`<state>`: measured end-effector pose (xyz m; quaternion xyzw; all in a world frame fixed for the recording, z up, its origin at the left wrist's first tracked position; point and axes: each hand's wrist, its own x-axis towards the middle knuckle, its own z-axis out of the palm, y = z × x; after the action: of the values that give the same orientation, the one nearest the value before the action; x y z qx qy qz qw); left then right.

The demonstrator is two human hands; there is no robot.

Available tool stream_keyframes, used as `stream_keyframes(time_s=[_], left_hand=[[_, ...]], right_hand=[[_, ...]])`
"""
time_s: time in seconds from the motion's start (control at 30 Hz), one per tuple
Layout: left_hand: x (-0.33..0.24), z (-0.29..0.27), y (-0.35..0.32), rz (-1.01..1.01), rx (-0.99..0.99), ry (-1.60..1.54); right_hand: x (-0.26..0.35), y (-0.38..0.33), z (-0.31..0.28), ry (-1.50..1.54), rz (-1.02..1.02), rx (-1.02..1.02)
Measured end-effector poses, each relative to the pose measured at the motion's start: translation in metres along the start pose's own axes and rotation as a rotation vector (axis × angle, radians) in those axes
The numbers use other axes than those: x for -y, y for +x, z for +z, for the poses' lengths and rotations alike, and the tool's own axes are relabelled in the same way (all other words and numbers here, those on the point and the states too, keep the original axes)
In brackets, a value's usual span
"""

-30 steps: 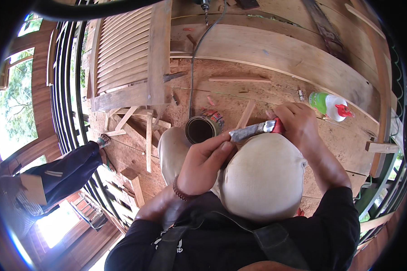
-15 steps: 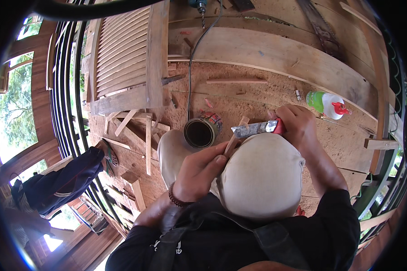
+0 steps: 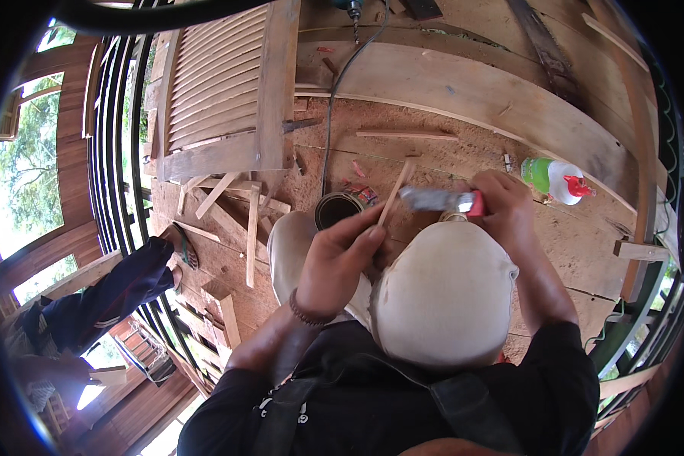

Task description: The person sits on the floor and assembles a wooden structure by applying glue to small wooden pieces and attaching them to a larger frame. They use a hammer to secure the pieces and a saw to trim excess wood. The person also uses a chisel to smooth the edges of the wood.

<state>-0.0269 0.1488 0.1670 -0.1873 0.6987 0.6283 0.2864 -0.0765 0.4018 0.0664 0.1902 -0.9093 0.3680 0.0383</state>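
Note:
My left hand (image 3: 340,262) is closed around the lower end of a thin wooden strip (image 3: 397,191), which slants up and away between my knees. My right hand (image 3: 503,211), over my right knee, grips a red-handled knife (image 3: 437,201) with a broad, stained grey blade. The blade is blurred and points left, its tip close beside the strip; whether they touch I cannot tell. Just beyond my left hand stands an open tin can (image 3: 340,209), partly hidden by that hand and my knee.
A white-and-green bottle with red cap (image 3: 558,181) stands right. A louvered wooden panel (image 3: 277,91) lies far left, beside wood offcuts (image 3: 252,235). Beyond are a drill (image 3: 355,15), its cable (image 3: 333,99), a long board (image 3: 463,83) and a handsaw (image 3: 543,45). Someone's leg (image 3: 106,296) is at left.
The blade has come off the strip, where it lay across it, and sits slightly to the right. My left hand has moved up and away with the strip. The whole view has shifted slightly.

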Motion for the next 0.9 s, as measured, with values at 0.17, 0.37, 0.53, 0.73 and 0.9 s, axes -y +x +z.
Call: stream_keyframes(time_s=[0.17,0.37,0.53,0.73,0.9], left_hand=[[0.000,0.011,0.011,0.241,-0.037,-0.006],[-0.011,0.016,0.011,0.368,-0.049,0.331],[-0.010,0.017,0.007,0.379,-0.095,0.463],[-0.008,0.015,0.003,0.393,-0.094,0.492],[-0.012,0.009,-0.008,0.403,-0.084,0.557]], right_hand=[[0.009,0.025,-0.012,-0.018,-0.245,0.149],[0.004,0.021,-0.015,-0.052,-0.229,0.183],[0.008,0.019,-0.014,-0.069,-0.205,0.134],[0.008,0.014,-0.015,-0.069,-0.171,0.057],[0.008,0.008,-0.010,-0.029,-0.084,0.035]])
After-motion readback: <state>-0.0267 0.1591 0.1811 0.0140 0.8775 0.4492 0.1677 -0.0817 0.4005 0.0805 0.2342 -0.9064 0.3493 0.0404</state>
